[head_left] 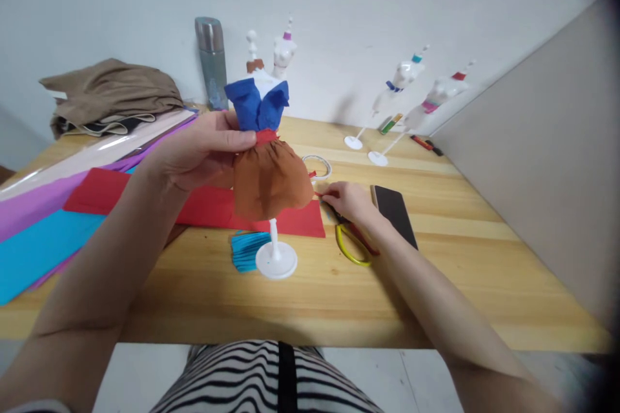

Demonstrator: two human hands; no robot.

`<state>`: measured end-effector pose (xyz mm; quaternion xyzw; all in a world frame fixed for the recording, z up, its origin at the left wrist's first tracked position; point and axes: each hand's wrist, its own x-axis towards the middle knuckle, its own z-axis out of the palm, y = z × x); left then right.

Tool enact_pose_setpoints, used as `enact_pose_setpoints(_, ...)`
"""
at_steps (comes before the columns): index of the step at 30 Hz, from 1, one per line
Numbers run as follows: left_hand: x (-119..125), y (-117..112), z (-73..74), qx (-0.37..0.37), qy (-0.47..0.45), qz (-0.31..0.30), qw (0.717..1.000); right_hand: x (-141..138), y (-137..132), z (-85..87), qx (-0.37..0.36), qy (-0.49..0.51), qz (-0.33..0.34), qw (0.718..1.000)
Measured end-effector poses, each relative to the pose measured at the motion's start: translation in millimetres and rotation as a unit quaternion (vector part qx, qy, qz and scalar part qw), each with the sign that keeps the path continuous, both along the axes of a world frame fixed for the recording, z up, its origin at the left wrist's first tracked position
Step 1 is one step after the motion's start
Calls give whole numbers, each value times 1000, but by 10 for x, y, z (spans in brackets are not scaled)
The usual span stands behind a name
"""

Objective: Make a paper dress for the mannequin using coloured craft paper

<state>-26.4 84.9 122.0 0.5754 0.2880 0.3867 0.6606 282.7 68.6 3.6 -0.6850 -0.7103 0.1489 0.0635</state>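
Note:
My left hand (208, 145) grips a small mannequin at its waist, thumb across the red waistband (266, 136). The mannequin wears a blue crepe-paper top (256, 106) and a gathered brown paper skirt (271, 181); its white round base (276, 261) shows below. To the right, my right hand (346, 200) is low over the table, fingertips pinched at a thin red strip (318, 193). Under that hand and wrist lie scissors (352, 246) with yellow and red handles, their blades partly hidden.
Red paper (300, 218) and a pleated blue piece (247, 250) lie behind the mannequin. A tape roll (320, 166) and a dark phone (394, 213) are nearby. Several dressed mannequins (403, 74), a flask (212, 64) and brown cloth (116, 93) are along the wall.

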Motion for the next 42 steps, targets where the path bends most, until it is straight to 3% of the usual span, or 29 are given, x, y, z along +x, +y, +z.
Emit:
enact_pose_setpoints(5,-65,-16,21,-22,-19,5,1000,34,93,-40,12,11,28,999)
enact_pose_setpoints(12,-32,26,-36,19,14,15,1000,-83,162,43,59,49,11,997)
enact_pose_setpoints(17,38,4,19,34,74,75,994,-91,245,75,65,94,48,992)
enact_pose_setpoints(21,106,-39,102,34,39,41,998,-41,262,235,112,115,21,987)
enact_pose_setpoints(26,281,-68,107,69,19,35,997,-61,216,508,238,221,26,946)
enact_pose_setpoints(31,492,-32,55,125,11,49,991,-151,252,521,234,232,74,941)
enact_pose_setpoints(34,604,-57,88,175,61,89,979,-203,248,529,291,268,93,914)
enact_pose_setpoints(38,750,-164,148,258,137,162,943,-259,63,732,422,328,80,842)
enact_pose_setpoints(42,904,-266,110,333,213,260,881,-356,-188,932,365,418,108,825)
